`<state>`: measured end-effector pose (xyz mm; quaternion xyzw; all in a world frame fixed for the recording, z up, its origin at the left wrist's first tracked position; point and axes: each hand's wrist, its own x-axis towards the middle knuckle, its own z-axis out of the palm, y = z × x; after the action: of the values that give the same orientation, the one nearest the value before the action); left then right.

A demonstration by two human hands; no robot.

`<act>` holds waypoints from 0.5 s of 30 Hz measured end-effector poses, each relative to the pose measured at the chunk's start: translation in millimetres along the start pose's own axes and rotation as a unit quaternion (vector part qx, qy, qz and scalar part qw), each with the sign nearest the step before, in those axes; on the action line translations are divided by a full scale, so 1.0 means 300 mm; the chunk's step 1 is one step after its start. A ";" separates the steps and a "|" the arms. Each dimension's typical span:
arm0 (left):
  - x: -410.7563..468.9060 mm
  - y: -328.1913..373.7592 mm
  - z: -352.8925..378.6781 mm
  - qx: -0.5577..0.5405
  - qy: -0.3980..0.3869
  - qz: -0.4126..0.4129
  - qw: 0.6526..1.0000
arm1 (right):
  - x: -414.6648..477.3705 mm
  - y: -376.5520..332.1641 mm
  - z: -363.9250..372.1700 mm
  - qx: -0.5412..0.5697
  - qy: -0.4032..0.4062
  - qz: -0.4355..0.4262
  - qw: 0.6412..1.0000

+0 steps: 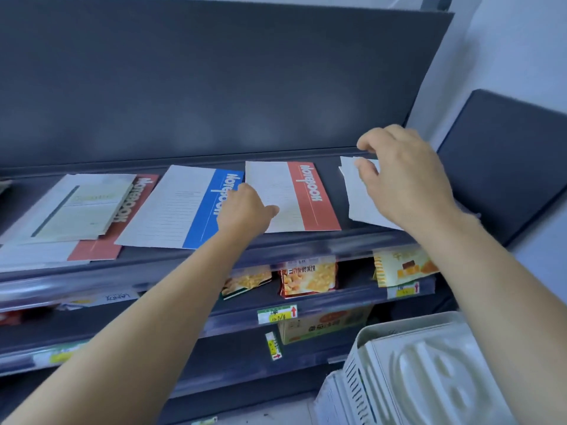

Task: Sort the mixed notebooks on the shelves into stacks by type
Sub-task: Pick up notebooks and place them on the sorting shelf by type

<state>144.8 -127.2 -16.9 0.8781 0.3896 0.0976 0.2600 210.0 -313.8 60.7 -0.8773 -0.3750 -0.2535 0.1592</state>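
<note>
The word "Notebook" stands on the blue notebook [205, 219], the red notebook [310, 197] to its right, and the left red notebook [138, 191].

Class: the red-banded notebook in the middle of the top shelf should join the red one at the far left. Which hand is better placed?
Left, probably. The left hand touches the red-banded paper notebook, nearer the left stack; the right hand pinches a plain white notebook further right.

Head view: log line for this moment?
left hand: thumb on red-striped notebook, grip unclear | right hand: pinches far edge of white notebook | blue-striped notebook: flat on shelf
</note>
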 end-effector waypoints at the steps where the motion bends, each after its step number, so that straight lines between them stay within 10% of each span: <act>1: 0.028 -0.003 0.018 0.002 -0.009 -0.014 1.000 | 0.021 0.012 0.021 -0.002 -0.006 0.001 1.000; 15: 0.233 -0.014 0.046 0.150 -0.105 0.023 0.983 | 0.104 0.072 0.159 -0.039 -0.078 0.095 0.992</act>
<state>194.6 -78.8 -32.9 0.9211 0.3503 -0.0485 0.1628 260.0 -287.9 37.1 -0.9315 -0.2915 -0.1824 0.1182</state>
